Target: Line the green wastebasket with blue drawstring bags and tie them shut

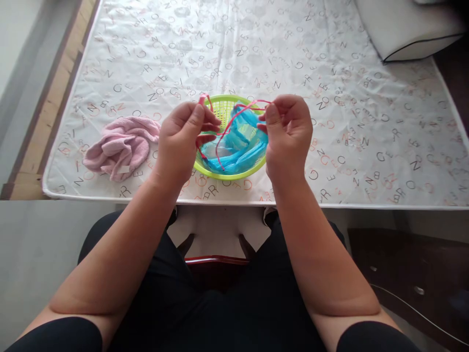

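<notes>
A green plastic basket with perforated sides stands near the front edge of the table. A blue plastic bag lies crumpled inside it, partly see-through. Over the basket, pink string runs in loose loops between my hands. At the basket's left side, my left hand pinches part of the string between thumb and finger. On the right, my right hand has its thumb and fingertips closed on another length of string. Its fingers hide part of the bag and the right rim.
A crumpled pink cloth lies left of the basket. The table has a white cover printed with letters. A white object with dark piping sits at the far right corner. Below the front edge are my legs and a reddish seat edge.
</notes>
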`<move>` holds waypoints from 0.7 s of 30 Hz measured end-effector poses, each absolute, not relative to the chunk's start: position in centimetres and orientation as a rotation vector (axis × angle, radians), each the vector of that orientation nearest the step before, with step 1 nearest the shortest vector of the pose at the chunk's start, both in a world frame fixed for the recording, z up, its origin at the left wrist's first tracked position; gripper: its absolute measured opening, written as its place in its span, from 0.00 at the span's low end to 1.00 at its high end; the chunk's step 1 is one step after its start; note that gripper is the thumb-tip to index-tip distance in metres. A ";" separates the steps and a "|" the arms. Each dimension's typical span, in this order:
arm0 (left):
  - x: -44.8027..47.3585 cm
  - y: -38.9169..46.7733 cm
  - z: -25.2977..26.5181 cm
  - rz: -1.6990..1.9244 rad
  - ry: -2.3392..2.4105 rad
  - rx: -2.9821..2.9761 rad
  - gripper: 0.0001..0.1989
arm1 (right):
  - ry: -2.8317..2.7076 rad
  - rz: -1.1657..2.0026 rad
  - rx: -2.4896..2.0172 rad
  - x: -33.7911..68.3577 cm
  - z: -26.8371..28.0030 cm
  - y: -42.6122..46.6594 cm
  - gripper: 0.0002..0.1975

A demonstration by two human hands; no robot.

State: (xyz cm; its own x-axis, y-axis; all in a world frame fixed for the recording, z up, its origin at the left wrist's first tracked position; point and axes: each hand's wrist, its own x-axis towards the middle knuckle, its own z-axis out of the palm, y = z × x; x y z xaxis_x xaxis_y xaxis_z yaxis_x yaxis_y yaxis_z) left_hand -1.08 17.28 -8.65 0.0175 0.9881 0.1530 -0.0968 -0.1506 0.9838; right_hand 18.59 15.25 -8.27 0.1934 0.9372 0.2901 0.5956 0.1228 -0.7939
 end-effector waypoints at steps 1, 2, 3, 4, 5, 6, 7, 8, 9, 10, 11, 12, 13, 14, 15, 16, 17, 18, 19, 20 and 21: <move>-1.6 17.7 -9.1 1.361 1.040 1.224 0.21 | -1.516 0.461 -1.584 19.0 -8.4 15.7 0.23; -2.2 18.2 -9.5 1.385 1.024 1.176 0.23 | -1.552 0.463 -1.585 19.7 -8.6 16.1 0.24; -3.1 18.8 -10.0 1.417 0.996 1.120 0.24 | -1.603 0.486 -1.573 20.5 -8.7 16.5 0.24; -4.0 19.4 -10.4 1.454 0.956 1.053 0.26 | -1.653 0.522 -1.550 21.5 -8.9 17.0 0.25; -5.1 20.0 -10.8 1.491 0.911 0.978 0.27 | -1.688 0.566 -1.517 22.6 -9.1 17.4 0.26; -6.2 20.6 -11.2 1.519 0.866 0.906 0.28 | -1.690 0.608 -1.480 23.7 -9.4 17.7 0.27; -7.3 21.2 -11.4 1.525 0.831 0.845 0.29 | -1.652 0.649 -1.442 24.8 -9.6 18.0 0.28; -8.3 21.7 -11.6 1.516 0.813 0.801 0.29 | -1.583 0.691 -1.406 25.8 -9.9 18.2 0.29; -9.3 22.1 -11.7 1.496 0.811 0.777 0.30 | -1.505 0.724 -1.374 26.7 -10.2 18.3 0.30; -10.1 22.4 -11.7 1.477 0.816 0.765 0.31 | -1.444 0.745 -1.353 27.5 -10.4 18.3 0.32; -10.8 22.7 -11.7 1.468 0.825 0.762 0.32 | -1.419 0.756 -1.346 28.0 -10.5 18.3 0.33; -11.2 22.8 -11.7 1.470 0.834 0.765 0.33 | -1.429 0.758 -1.351 28.3 -10.5 18.3 0.32; -11.4 22.9 -11.6 1.486 0.841 0.770 0.33 | -1.461 0.754 -1.364 28.5 -10.5 18.2 0.31; -11.4 22.9 -11.6 1.509 0.854 0.783 0.32 | -1.490 0.751 -1.381 28.5 -10.5 18.2 0.29; -11.2 22.8 -11.5 1.532 0.878 0.807 0.30 | -1.497 0.758 -1.398 28.4 -10.4 18.1 0.28; -10.9 22.5 -11.3 1.555 0.911 0.833 0.26 | -1.469 0.777 -1.411 28.3 -10.4 18.2 0.28; -10.5 22.2 -11.1 1.571 0.941 0.853 0.20 | -1.413 0.804 -1.415 28.1 -10.4 18.2 0.28; -10.0 21.8 -10.8 1.580 0.968 0.873 0.14 | -1.343 0.841 -1.401 27.9 -10.5 18.3 0.28; -9.5 21.3 -10.6 1.581 0.991 0.897 0.12 | -1.268 0.881 -1.361 27.7 -10.6 18.4 0.28; -9.0 20.8 -10.3 1.572 1.010 0.929 0.13 | -1.191 0.921 -1.292 27.5 -10.7 18.5 0.27; -8.5 20.4 -10.1 1.553 1.024 0.968 0.17 | -1.112 0.956 -1.198 27.2 -10.8 18.6 0.26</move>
State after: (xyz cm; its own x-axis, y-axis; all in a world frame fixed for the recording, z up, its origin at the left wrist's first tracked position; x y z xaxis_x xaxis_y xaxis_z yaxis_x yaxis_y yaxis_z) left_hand -8.52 20.40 -10.05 -0.1817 0.9791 0.0909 -0.3023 -0.1435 0.9423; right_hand 27.19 18.57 -10.82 0.2094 0.9683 0.1363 0.0106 0.1372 -0.9905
